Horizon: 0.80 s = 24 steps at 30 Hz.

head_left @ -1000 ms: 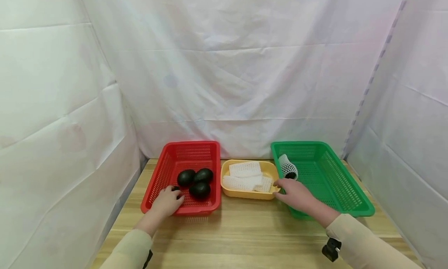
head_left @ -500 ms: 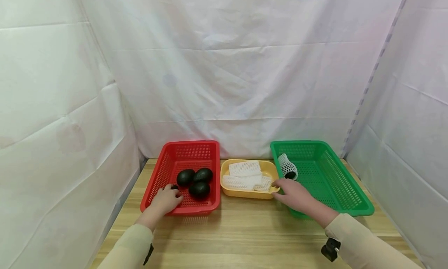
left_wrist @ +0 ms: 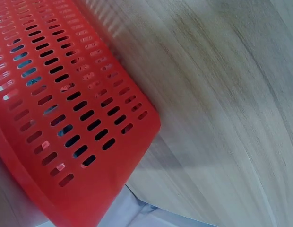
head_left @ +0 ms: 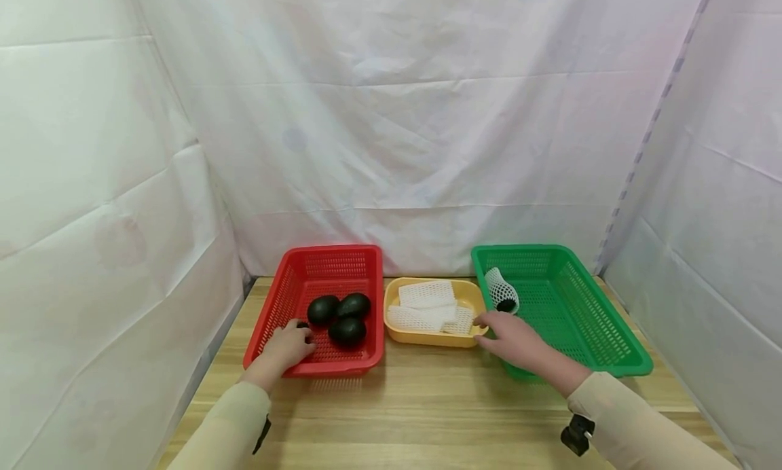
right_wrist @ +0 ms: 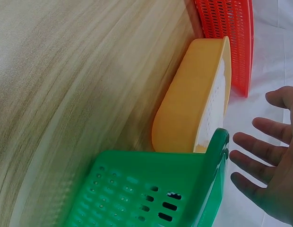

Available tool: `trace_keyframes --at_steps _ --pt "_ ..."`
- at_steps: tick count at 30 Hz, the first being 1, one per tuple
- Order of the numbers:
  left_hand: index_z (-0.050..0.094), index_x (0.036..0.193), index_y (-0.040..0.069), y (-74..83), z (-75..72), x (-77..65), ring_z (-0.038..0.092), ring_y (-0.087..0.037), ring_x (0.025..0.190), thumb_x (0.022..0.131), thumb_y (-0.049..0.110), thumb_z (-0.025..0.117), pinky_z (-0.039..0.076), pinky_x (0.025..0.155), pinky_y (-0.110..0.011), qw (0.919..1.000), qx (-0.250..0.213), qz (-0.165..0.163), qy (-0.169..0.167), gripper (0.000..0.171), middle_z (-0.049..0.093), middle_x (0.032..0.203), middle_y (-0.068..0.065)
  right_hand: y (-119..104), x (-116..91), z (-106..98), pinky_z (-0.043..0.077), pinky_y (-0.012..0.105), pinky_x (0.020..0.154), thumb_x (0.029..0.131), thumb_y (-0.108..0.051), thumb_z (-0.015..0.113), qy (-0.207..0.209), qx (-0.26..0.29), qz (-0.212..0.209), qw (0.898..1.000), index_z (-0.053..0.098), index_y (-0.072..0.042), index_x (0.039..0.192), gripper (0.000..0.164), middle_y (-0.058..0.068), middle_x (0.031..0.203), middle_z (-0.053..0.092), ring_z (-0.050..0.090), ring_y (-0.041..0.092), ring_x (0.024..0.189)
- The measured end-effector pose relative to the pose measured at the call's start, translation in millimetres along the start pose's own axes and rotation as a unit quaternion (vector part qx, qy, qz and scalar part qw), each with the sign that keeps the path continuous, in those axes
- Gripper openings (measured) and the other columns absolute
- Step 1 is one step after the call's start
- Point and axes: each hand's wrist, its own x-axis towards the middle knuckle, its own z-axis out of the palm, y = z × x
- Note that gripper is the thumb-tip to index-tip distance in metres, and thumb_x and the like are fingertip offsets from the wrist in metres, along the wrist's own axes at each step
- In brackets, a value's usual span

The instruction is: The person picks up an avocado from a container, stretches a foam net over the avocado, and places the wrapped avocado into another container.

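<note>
Inside the red basket [head_left: 334,369], my left hand [head_left: 286,348] reaches over the near left corner, fingers bent round a dark avocado [head_left: 303,325] mostly hidden beneath them. Three more dark avocados [head_left: 347,332] lie close together just right of it. My right hand [head_left: 513,337] hovers over the right end of the yellow tray [head_left: 427,339] and the green basket's left rim. Its fingers are spread and hold nothing, as the right wrist view shows. White foam net sleeves [head_left: 421,317] lie flat in the tray. The left wrist view shows the basket's slotted wall, not the fingers.
On the right stands the green basket [head_left: 586,320], holding a dark fruit in a white foam net [head_left: 501,290] at its left side. All three containers sit side by side on a wooden table [head_left: 427,409]. White cloth [head_left: 397,137] hangs behind and at both sides.
My left hand has shifted slightly left, staying on the avocado in the red basket. My right hand keeps the same place and pose.
</note>
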Motion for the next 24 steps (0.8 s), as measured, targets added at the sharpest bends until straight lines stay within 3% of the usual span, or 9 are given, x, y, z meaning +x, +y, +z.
trace_keyframes --at_steps 6,14,24 --pt "0.069 0.118 0.005 -2.7 4.6 4.9 0.050 -0.051 0.109 0.087 0.013 0.071 0.041 0.092 -0.063 0.9999 -0.006 -0.005 0.008 0.032 0.047 0.132 -0.026 0.5 -0.4 1.0 0.050 0.045 0.084 0.093 -0.022 0.066 -0.002 0.010 -0.002 1.000 0.066 -0.009 0.114 0.025 0.006 0.110 0.065 0.061 0.029 0.103" --pt "0.072 0.109 0.006 -2.7 7.4 9.2 0.056 -0.036 0.092 0.078 0.003 0.077 0.044 0.089 -0.058 0.9991 -0.011 0.016 0.036 0.032 0.056 0.112 -0.018 -0.6 0.0 0.4 0.050 0.046 0.084 0.094 -0.022 0.066 0.002 0.007 -0.001 1.000 0.066 -0.008 0.114 0.025 0.006 0.109 0.066 0.061 0.029 0.102" --pt "0.071 0.113 0.010 -2.8 6.1 9.3 0.053 -0.031 0.080 0.076 0.003 0.080 0.050 0.083 -0.054 0.9993 -0.023 0.003 0.029 0.038 0.056 0.103 -0.014 -2.4 0.5 1.1 0.050 0.045 0.084 0.094 -0.023 0.066 -0.005 0.009 0.001 1.000 0.066 -0.010 0.114 0.025 0.005 0.111 0.065 0.061 0.025 0.102"
